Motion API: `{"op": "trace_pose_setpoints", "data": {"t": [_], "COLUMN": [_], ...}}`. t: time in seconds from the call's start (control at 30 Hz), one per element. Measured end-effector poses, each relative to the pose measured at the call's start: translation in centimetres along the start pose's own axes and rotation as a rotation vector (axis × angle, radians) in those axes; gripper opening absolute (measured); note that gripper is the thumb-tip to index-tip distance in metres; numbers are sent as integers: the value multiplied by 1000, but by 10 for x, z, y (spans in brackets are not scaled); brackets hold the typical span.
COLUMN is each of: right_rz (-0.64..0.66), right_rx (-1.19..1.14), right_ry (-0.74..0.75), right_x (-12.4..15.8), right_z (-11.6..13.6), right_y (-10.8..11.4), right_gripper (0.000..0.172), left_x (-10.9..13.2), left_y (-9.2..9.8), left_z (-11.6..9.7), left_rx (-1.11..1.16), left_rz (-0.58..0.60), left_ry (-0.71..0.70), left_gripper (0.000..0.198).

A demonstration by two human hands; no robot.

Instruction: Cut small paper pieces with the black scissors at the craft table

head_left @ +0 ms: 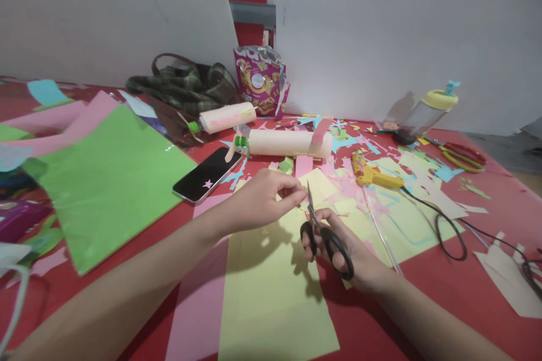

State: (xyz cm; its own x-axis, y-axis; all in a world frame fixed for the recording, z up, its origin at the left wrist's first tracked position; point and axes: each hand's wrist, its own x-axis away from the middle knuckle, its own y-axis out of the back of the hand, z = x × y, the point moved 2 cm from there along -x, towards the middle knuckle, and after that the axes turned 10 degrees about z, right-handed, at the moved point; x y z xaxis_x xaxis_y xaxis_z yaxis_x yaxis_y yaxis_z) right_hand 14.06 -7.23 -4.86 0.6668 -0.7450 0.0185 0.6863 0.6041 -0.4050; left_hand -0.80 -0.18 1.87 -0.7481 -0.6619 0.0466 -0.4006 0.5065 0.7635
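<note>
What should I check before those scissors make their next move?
1. Scissors gripped by the handles in the right hand: ok.
2. Left hand well clear of the blades: not ok; its fingertips are right beside them.
3. Something pinched in those fingertips: cannot tell; too small.
4. Phone away from the blades: ok; it lies beyond the left forearm.
5. Yellow glue gun cool: cannot tell; it lies apart from the scissors.

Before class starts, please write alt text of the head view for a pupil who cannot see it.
The right hand holds black-handled scissors close to the left hand, over pale yellow paper on a red table. Nearby lie paper scraps, a phone, a yellow glue gun and two cream cylinders.
</note>
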Motion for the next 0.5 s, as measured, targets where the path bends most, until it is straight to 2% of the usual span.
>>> {"op": "trace_pose_setpoints", "data": {"t": [0.5], "right_rz": [-41], "right_rx": [40], "right_ry": [1], "right_x": [-2], "right_z": [0], "right_y": [-1], "right_gripper": [47], "left_x": [0], "left_y": [-3], "left_z": [5], "left_rx": [78], "left_rz": [-33], "left_ry": [48], "left_gripper": [29]}}
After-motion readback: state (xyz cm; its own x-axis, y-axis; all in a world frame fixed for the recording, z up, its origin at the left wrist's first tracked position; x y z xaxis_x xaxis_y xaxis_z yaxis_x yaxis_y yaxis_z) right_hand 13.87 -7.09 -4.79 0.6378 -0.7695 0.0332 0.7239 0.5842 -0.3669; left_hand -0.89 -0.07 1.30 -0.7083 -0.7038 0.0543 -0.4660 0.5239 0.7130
